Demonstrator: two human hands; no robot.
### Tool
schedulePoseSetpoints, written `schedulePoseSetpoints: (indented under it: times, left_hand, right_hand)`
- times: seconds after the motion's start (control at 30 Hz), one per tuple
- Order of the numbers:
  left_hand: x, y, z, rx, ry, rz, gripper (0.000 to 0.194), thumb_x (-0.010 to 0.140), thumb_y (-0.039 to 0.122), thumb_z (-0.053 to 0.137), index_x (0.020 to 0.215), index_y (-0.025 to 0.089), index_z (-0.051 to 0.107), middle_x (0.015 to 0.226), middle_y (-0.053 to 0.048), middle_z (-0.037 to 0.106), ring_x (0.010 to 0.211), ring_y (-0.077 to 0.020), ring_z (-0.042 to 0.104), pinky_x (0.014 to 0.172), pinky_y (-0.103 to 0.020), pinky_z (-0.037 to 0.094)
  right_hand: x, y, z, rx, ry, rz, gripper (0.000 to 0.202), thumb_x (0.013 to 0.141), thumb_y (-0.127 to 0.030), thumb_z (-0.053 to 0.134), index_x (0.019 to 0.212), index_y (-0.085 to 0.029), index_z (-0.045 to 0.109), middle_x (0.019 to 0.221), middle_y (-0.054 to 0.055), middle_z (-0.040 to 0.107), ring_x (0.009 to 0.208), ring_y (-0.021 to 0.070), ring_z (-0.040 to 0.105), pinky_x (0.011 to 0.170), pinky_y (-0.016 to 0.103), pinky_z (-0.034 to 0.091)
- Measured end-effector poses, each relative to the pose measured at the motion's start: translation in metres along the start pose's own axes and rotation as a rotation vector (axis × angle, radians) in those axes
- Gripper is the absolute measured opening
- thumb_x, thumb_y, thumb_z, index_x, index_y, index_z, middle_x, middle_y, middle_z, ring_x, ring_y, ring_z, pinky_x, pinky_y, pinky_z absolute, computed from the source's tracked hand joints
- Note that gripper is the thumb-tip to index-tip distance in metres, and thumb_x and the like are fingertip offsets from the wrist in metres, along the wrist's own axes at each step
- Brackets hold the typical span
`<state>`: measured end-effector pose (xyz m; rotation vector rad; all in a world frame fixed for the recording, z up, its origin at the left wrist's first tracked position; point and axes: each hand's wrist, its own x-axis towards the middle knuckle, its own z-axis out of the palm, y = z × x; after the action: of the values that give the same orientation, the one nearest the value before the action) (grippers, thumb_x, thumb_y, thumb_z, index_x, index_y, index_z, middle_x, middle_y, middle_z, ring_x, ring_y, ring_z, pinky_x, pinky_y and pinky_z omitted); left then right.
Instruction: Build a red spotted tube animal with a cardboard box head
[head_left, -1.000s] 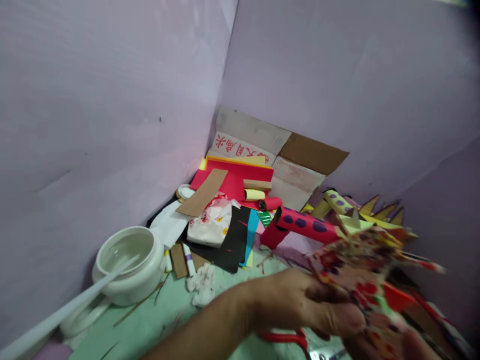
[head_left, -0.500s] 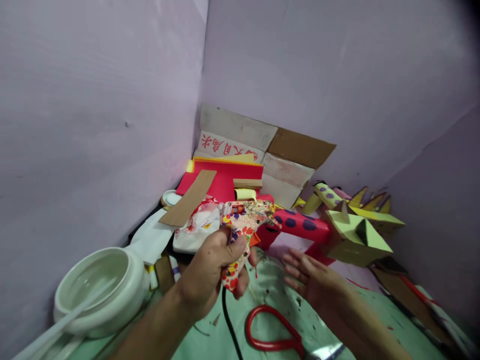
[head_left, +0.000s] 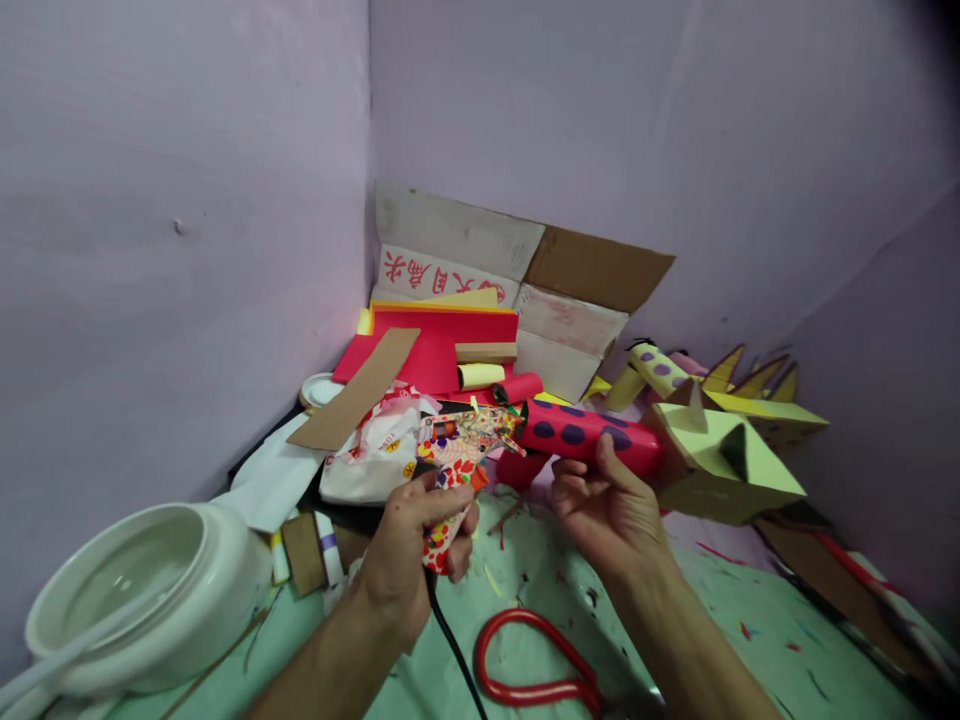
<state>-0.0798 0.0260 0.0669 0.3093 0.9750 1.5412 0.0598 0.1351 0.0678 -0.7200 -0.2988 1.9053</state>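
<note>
My left hand [head_left: 416,545] is wrapped round the handle of a floral-patterned hot glue gun [head_left: 459,470], its black cord trailing down over the table. The gun's nozzle points right, close to the open end of a red paper tube with purple spots [head_left: 574,432]. My right hand [head_left: 607,505] grips that tube from below, thumb on its near side. At the tube's right end sits a pale yellow paper box [head_left: 727,475] with pointed pieces on top; whether they are joined is hard to see. Below lies a red scissor handle [head_left: 536,690], the blades mostly hidden.
On the left stands a white ceramic pot [head_left: 217,590] with a pale stick in it. Behind are a cardboard strip [head_left: 367,385], red paper [head_left: 427,360], a white bag [head_left: 371,455] and a flattened carton [head_left: 600,270] against the wall. Yellow paper figures [head_left: 660,368] stand at right.
My right hand, open in the air before, has moved up and closed on the spotted red tube. The glue gun, still in my left hand, now has its nozzle near the tube's end.
</note>
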Motion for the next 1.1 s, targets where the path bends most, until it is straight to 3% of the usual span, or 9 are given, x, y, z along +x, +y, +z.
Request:
schedulePoseSetpoints:
  times: [0.23, 0.4, 0.63, 0.87, 1.03, 1.1]
  left_hand:
    - [0.007, 0.001, -0.008, -0.136, -0.105, -0.209, 0.020, 0.065, 0.027, 0.061, 0.076, 0.016, 0.049, 0.057, 0.002, 0.050, 0.038, -0.0062, 0.038, 0.036, -0.018, 0.027]
    - [0.013, -0.001, -0.010, -0.072, -0.065, -0.195, 0.020, 0.071, 0.033, 0.054, 0.078, 0.014, 0.050, 0.056, -0.001, 0.050, 0.035, -0.0077, 0.035, 0.033, -0.020, 0.021]
    - [0.019, -0.003, -0.011, -0.083, -0.062, -0.162, 0.020, 0.074, 0.031, 0.056, 0.075, 0.019, 0.041, 0.053, 0.002, 0.047, 0.038, -0.0073, 0.035, 0.034, -0.018, 0.023]
    - [0.022, -0.003, -0.017, -0.157, -0.228, -0.249, 0.021, 0.072, 0.032, 0.060, 0.077, 0.019, 0.044, 0.056, 0.002, 0.045, 0.041, -0.0080, 0.038, 0.036, -0.020, 0.039]
    - [0.025, -0.003, -0.020, -0.175, -0.269, -0.298, 0.019, 0.074, 0.032, 0.059, 0.075, 0.019, 0.044, 0.055, 0.003, 0.041, 0.037, -0.0053, 0.032, 0.028, -0.012, 0.017]
    - [0.026, -0.003, -0.019, -0.173, -0.258, -0.295, 0.020, 0.077, 0.033, 0.056, 0.073, 0.019, 0.043, 0.055, 0.003, 0.040, 0.037, -0.0048, 0.032, 0.029, -0.012, 0.015]
  right_hand:
    - [0.002, -0.003, 0.001, -0.003, -0.014, -0.038, 0.037, 0.048, -0.023, 0.086, 0.069, -0.019, 0.056, 0.053, -0.009, 0.055, 0.043, 0.0045, 0.050, 0.035, 0.011, 0.044]
    - [0.003, -0.003, 0.001, -0.021, -0.013, -0.065, 0.040, 0.045, -0.021, 0.087, 0.068, -0.019, 0.055, 0.053, -0.009, 0.054, 0.043, 0.0050, 0.051, 0.033, 0.011, 0.043]
    - [0.003, -0.002, 0.002, -0.034, 0.035, -0.070, 0.044, 0.038, -0.020, 0.089, 0.066, -0.019, 0.055, 0.054, -0.009, 0.056, 0.042, 0.0057, 0.051, 0.033, 0.012, 0.043]
    - [0.004, -0.002, 0.000, -0.049, 0.039, -0.086, 0.040, 0.045, -0.023, 0.087, 0.067, -0.019, 0.055, 0.052, -0.009, 0.054, 0.041, 0.0053, 0.050, 0.035, 0.013, 0.044]
    - [0.005, -0.001, -0.001, -0.030, 0.042, -0.089, 0.037, 0.047, -0.022, 0.086, 0.067, -0.020, 0.054, 0.052, -0.010, 0.052, 0.042, 0.0057, 0.050, 0.035, 0.013, 0.044]
    - [0.005, -0.001, 0.000, -0.026, 0.046, -0.090, 0.038, 0.046, -0.021, 0.086, 0.066, -0.020, 0.054, 0.052, -0.010, 0.053, 0.042, 0.0057, 0.050, 0.035, 0.013, 0.043]
